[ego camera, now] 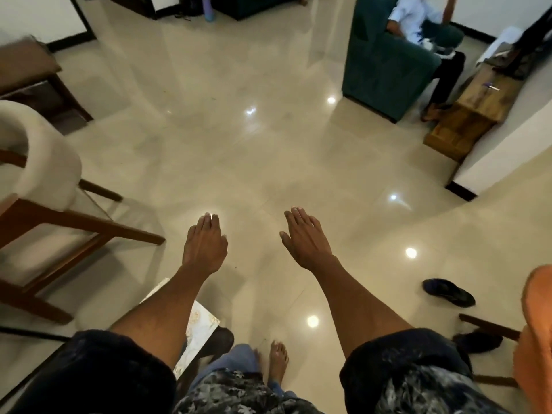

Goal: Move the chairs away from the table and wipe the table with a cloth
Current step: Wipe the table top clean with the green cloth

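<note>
The left hand [204, 245] and the right hand [304, 237] are held out side by side over the glossy tiled floor [239, 150], palms down, fingers extended and relaxed, nothing being gripped by either. A white-cushioned wooden chair [38, 186] is seen at nine o'clock of the left hand, well apart from it, and an orange-cushioned chair [534, 330] at four o'clock of the right hand. A marble-patterned table corner [200, 327] is partly covered by the left forearm at six o'clock, while no cloth is visible.

Open floor [239, 144] is left ahead from 11 to 1 o'clock. Passage is blocked by a white chair [38, 174] at 9 and an orange chair [537, 339] at 4.
</note>
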Tool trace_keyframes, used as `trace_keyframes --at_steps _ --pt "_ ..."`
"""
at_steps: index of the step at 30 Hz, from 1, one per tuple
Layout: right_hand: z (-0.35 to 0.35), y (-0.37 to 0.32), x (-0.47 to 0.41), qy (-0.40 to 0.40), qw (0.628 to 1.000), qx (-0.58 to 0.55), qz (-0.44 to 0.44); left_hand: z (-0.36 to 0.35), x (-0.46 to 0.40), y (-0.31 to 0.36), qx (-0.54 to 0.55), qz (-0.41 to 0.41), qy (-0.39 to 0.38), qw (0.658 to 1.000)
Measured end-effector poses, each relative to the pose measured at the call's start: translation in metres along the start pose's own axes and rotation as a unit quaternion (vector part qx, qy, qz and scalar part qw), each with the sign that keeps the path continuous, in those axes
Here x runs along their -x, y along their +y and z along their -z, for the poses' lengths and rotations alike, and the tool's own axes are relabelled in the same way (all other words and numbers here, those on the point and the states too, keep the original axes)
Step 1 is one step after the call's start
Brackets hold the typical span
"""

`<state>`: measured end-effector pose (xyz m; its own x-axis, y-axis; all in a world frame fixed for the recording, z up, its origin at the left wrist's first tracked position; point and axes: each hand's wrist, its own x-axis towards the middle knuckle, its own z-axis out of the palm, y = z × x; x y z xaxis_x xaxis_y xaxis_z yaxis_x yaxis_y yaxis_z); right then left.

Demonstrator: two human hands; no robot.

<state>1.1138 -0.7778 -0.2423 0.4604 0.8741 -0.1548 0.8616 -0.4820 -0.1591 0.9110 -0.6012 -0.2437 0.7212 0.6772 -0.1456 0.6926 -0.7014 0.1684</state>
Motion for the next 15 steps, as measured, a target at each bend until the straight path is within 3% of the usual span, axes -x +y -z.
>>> trace_keyframes --at_steps 15 --pt "0.011 -0.077 -0.189 -0.043 0.983 0.005 0.178 0.015 -0.087 -0.094 0.075 0.208 0.008 0.975"
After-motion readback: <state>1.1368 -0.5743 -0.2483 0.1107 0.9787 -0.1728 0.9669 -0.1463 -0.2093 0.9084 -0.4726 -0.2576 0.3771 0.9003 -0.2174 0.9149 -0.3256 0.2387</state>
